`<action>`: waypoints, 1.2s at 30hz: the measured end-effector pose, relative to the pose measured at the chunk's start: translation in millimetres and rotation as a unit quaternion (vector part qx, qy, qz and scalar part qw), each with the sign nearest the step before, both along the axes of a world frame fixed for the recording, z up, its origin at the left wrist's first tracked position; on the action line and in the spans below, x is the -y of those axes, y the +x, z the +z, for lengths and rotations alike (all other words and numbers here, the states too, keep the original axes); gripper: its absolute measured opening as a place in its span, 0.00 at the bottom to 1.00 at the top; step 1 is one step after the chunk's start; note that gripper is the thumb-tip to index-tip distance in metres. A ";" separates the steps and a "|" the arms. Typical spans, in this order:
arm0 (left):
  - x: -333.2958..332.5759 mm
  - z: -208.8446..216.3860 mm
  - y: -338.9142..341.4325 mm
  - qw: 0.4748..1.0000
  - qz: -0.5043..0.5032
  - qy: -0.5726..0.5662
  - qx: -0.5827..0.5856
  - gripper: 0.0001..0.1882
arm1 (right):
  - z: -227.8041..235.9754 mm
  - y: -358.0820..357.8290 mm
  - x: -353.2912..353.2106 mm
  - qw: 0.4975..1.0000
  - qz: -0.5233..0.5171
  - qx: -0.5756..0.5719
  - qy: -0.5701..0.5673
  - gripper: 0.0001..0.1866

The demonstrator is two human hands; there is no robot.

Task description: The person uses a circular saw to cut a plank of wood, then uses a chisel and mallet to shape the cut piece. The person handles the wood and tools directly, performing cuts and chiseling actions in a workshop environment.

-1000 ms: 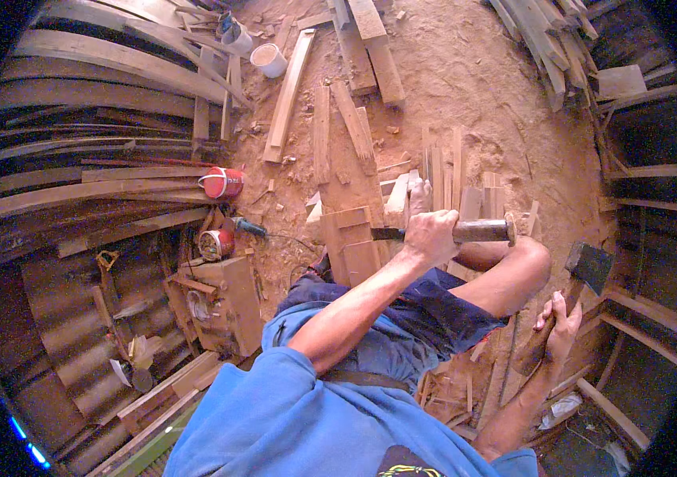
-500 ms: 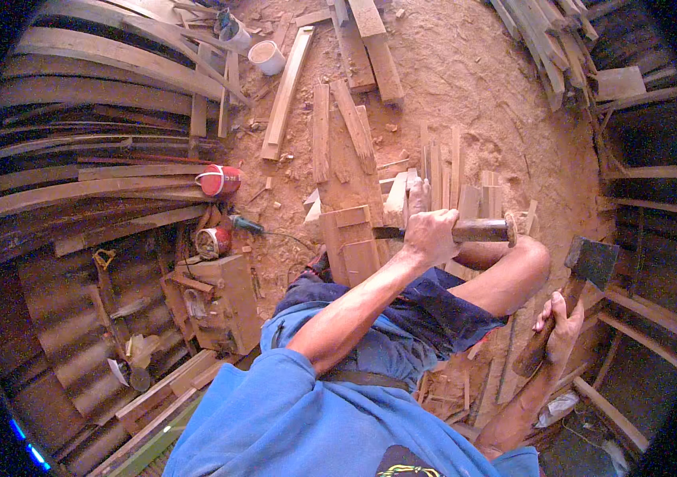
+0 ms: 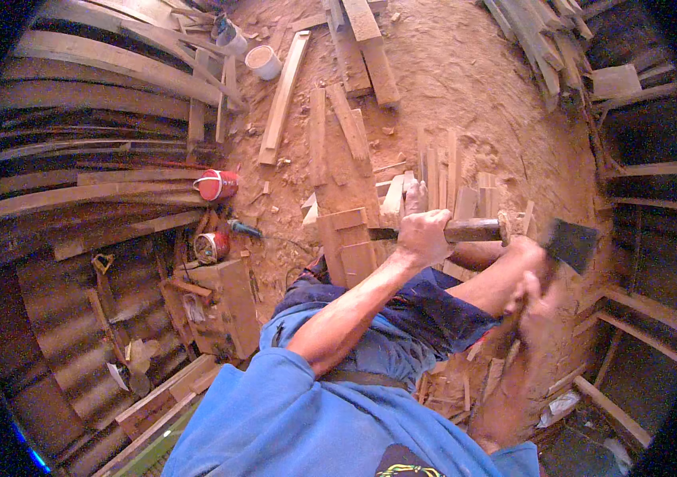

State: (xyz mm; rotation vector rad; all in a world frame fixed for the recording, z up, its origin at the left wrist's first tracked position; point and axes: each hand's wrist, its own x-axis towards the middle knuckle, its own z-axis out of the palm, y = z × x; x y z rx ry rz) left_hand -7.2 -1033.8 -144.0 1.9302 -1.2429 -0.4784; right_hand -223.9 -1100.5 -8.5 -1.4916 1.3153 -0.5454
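My left hand (image 3: 424, 237) is wrapped round the thick wooden handle of a chisel (image 3: 473, 230), held level across my lap. Its dark blade meets the right side of a wooden workpiece (image 3: 337, 253) with rectangular cuts in its face; the exact tip is hard to make out. On the right, my right hand (image 3: 535, 306), blurred by motion, grips a hatchet (image 3: 573, 246) with a dark flat head. The hatchet head is raised just right of the chisel's butt end, apart from it. A bare foot (image 3: 415, 196) shows beyond my left hand.
Offcuts (image 3: 451, 171) and beams (image 3: 374, 52) lie ahead on the sawdust-covered ground. Planks (image 3: 108, 99) are stacked at left, near a red bucket (image 3: 218, 184) and a corded power tool (image 3: 245, 228). A wooden box (image 3: 231, 306) stands at lower left, with timber framing (image 3: 648, 314) at right.
My right hand and the hatchet have swung left, bringing the head closer to the chisel's butt end. The left hand and chisel have shifted only slightly left in the view.
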 end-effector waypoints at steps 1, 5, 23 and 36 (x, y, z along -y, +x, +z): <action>-1.0 0.0 0.7 1.000 -0.001 -0.004 0.000 0.16 | -14.0 14.3 -6.5 0.995 0.040 -0.007 -0.093 0.12; -1.1 -0.2 2.9 1.000 0.003 0.010 0.000 0.16 | -18.0 12.0 1.3 0.977 0.113 -0.063 -0.168 0.14; 7.1 -9.3 -4.1 0.994 -0.004 0.101 0.031 0.16 | -34.3 -10.7 37.5 0.992 -0.077 0.001 0.097 0.15; 2.4 -22.1 -3.7 0.996 0.012 0.062 0.070 0.11 | -51.9 -8.5 41.3 0.996 -0.026 -0.021 0.077 0.20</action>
